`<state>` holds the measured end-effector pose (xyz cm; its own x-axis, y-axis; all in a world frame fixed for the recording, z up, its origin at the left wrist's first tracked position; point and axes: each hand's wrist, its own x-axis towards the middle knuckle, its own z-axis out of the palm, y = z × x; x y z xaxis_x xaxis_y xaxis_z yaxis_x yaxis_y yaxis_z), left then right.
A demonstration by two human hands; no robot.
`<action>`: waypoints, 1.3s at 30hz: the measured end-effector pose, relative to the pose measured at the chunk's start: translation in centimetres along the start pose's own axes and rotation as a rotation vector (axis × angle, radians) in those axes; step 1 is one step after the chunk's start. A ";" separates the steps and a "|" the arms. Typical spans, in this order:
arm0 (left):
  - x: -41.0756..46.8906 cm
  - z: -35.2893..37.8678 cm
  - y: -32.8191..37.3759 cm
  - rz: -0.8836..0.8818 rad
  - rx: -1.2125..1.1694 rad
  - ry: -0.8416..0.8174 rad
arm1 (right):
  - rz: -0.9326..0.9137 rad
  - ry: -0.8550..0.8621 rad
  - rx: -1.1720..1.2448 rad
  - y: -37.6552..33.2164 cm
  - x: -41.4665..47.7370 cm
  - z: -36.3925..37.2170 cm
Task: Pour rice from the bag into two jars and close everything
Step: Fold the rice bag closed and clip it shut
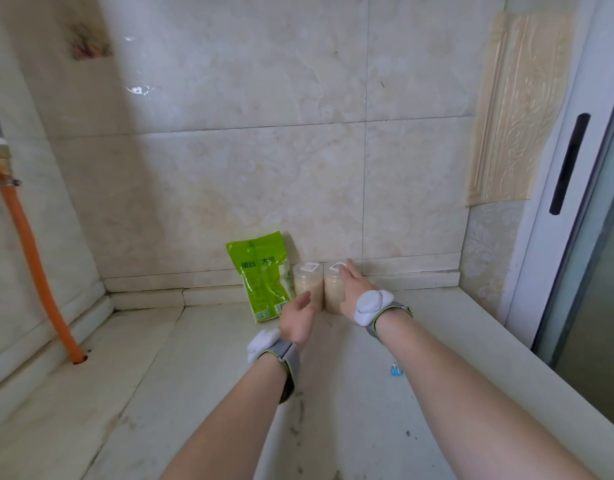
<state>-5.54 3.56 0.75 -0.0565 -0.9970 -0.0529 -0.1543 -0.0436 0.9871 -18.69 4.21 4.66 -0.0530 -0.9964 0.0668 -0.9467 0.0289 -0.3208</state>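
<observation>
The table [229, 375] is a pale stone surface set into a tiled corner. At its back, against the wall, three items stand in a row.

The bag [260, 275], green with a clear window showing rice, stands upright and leans on the wall tiles. Its top edge looks flat and shut, though the seal itself cannot be made out.

The left jar [307, 282] stands just right of the bag, touching or nearly touching it. It is clear plastic, filled with rice almost to the top, and a lid with a white label sits on it.

The right jar [333, 287] stands beside the left jar, the two side by side with no visible gap. It is also full of rice and lidded, with a label on top.

The left hand [296, 318] is in front of the left jar, fingers loosely extended, palm turned toward the jar. It grips nothing; whether the fingertips touch the jar cannot be told.

The right hand [350, 289] lies against the right side of the right jar, fingers spread and reaching up to the lid. It rests flat rather than closing around the jar.

Both wrists carry grey bands with white pods.

A small blue clip [396, 370] lies on the table near the right forearm, well apart from the jars.

An orange hose [38, 271] runs down the left wall.
</observation>
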 end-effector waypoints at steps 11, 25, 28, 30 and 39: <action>-0.4 -6.6 -0.1 0.121 0.061 0.219 | -0.136 0.117 0.102 -5.4 -1.2 3.2; 4.4 -8.3 -3.0 0.054 0.127 0.265 | -0.017 0.019 0.410 -7.8 1.6 7.1; 4.6 -7.9 -3.4 0.040 0.098 0.255 | 0.018 0.045 0.499 -7.8 1.9 7.6; 4.1 -7.9 -3.4 0.048 0.111 0.286 | 0.043 0.081 0.563 -8.0 1.7 7.4; -0.1 -9.2 -3.8 0.074 0.108 0.308 | 0.022 0.055 0.620 -7.9 -3.0 6.0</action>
<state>4.11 3.23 -1.64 0.2269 -0.9704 0.0826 -0.2654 0.0200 0.9639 -9.16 6.51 1.27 -0.1026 -0.9900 0.0972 -0.5851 -0.0190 -0.8108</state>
